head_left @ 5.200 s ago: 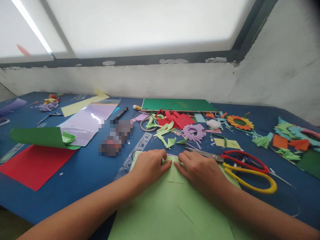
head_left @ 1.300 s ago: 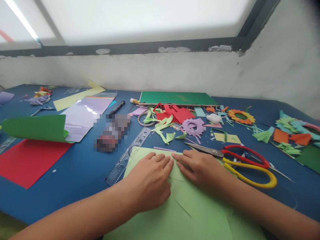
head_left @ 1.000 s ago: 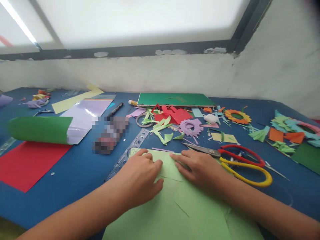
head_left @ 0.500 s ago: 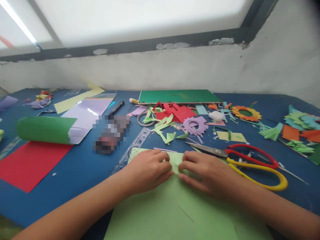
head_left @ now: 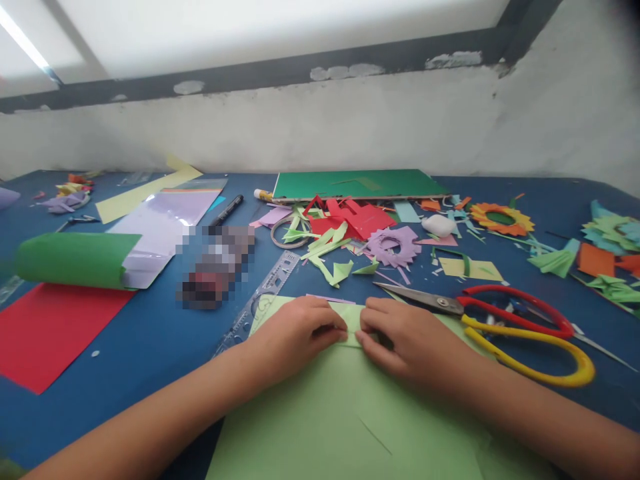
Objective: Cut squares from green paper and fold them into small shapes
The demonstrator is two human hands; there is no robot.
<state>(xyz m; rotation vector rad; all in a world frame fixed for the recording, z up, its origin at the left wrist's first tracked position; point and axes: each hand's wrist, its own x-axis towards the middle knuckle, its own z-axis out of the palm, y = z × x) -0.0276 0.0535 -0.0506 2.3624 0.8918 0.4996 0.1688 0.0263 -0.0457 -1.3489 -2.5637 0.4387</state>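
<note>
- The work sits at the lower centre of the frame: a small, thin piece of light green paper, lying on a large light green paper sheet on the blue table.
- The left hand has a narrow grip, thumb and finger nearly meeting at the small piece's left part, seemingly pinching it.
- The right hand mirrors it just beside, its grip also narrow and seemingly pinching the paper; the fingers hide most of the piece.
- A crosswise edge shows between the hands, so some folding appears done; the piece looks flat and its creasing unfinished. How many folds it has, I cannot tell.
- Right of centre, a pleated purple paper ring and a pleated orange-and-yellow paper ring look complete, both well apart from the hands.
- The large scissors with red and yellow handles lie unheld beyond the right hand; the clear plastic ruler lies unheld beyond the left.
</note>
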